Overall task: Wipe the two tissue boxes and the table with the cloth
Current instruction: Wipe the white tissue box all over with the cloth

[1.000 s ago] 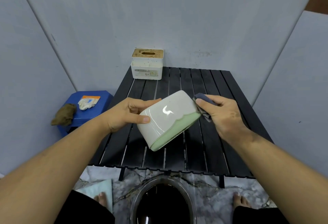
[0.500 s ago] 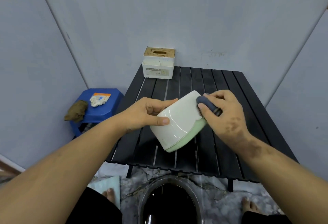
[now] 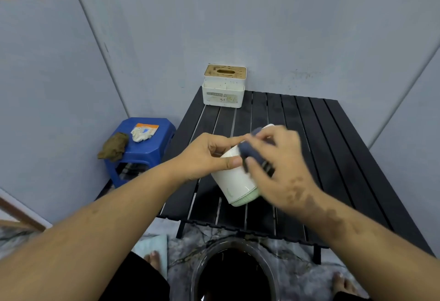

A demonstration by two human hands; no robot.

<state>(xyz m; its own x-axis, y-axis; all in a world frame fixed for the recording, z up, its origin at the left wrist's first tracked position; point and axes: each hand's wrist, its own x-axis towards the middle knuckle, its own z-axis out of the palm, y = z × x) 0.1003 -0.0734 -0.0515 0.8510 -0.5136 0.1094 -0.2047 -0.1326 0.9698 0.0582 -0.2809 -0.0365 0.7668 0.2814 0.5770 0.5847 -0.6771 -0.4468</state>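
My left hand grips a rounded white tissue box with a pale green base, held tilted above the black slatted table. My right hand presses a dark blue cloth against the box's upper side; the hand is motion-blurred and hides much of the box. A second tissue box, white with a spotted wooden lid, stands at the table's far left corner against the wall.
A blue plastic stool stands left of the table, carrying a brown rag and a white crumpled item. A dark round basin sits on the floor below the table's near edge. Grey walls close in on three sides.
My right hand slid the cloth from the box's right end leftward over its top, toward my left hand's fingers. The box turned more end-on, and the view shifted.
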